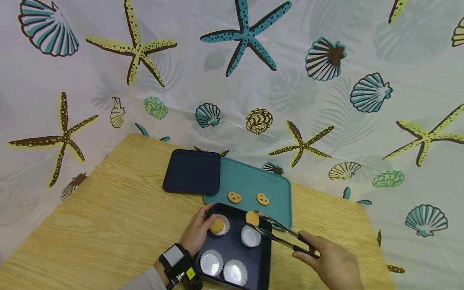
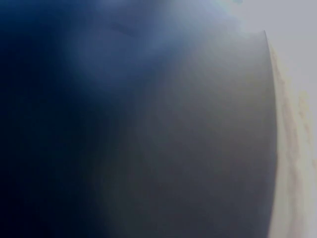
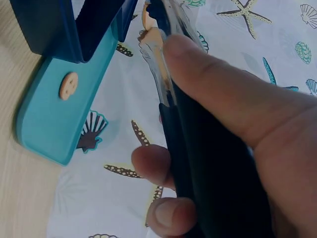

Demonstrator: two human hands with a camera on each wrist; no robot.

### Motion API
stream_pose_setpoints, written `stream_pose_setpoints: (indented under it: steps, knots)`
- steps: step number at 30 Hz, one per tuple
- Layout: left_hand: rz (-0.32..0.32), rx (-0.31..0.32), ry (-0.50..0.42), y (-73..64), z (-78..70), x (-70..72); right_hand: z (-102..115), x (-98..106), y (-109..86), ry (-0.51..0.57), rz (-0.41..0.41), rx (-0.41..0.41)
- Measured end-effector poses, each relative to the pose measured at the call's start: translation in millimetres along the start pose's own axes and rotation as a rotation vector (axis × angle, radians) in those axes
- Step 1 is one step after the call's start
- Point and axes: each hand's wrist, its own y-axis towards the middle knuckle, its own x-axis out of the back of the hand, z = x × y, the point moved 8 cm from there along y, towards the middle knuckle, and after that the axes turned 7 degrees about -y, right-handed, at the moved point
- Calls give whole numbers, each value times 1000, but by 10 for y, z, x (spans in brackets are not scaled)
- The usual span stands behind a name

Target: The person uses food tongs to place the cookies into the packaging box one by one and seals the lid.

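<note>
My left hand [image 1: 197,231] grips the upper left rim of a dark blue box [image 1: 228,247], thumb over the edge. Inside stand several white paper cupcake liners; the upper left liner [image 1: 226,222] has a round cookie [image 1: 217,225] in it. My right hand [image 1: 335,259] squeezes black-handled metal tongs [image 1: 280,233], also large in the right wrist view, where thumb and fingers wrap the handles [image 3: 213,163]. Between the tong tips is another round cookie [image 1: 252,218], over the box's far side, just above the upper right liner [image 1: 251,236]. Two lower liners hold no cookie.
Behind the box lies a teal tray [image 1: 253,177] with two pretzel-shaped cookies [image 1: 234,197]. A dark blue tray [image 1: 192,171] overlaps its left end. A cloth printed with starfish and shells hangs behind the wooden table [image 1: 127,209]. The left wrist view is mostly a dark blur.
</note>
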Motion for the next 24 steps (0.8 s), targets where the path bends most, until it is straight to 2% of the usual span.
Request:
stream_pose_setpoints:
  steps: [6, 10, 24]
  knots:
    - [-3, -1, 11, 2, 0, 0, 5, -109, -21, -14, 33, 24]
    - [4, -5, -2, 4, 4, -4, -11, -113, -40, -26, 22, 25]
    - [8, -2, -37, 11, 14, -9, -12, -156, -58, -64, 71, 16]
